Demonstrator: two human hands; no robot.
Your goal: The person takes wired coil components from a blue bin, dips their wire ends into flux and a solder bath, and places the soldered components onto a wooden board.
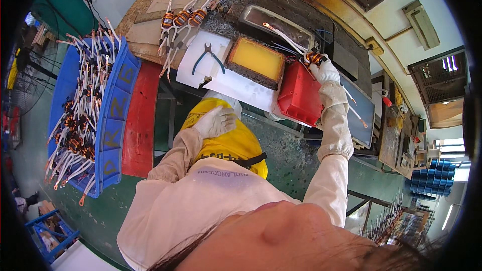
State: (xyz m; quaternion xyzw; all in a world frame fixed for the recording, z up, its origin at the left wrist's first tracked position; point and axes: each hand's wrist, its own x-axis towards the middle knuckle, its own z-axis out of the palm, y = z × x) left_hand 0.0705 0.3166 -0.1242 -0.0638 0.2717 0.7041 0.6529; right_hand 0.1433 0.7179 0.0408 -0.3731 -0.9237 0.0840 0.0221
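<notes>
Lettering marks the wall of a blue plastic crate (114,120); dark print crosses a yellow apron (241,145). The person's right hand (327,72), in a pale glove, grips a copper-wound ring coil (312,59) at the far end of a smooth red bin (300,95). The gloved left hand (220,122) lies flattened on the apron. A crusted rectangular tray (253,77) contains yellow material.
</notes>
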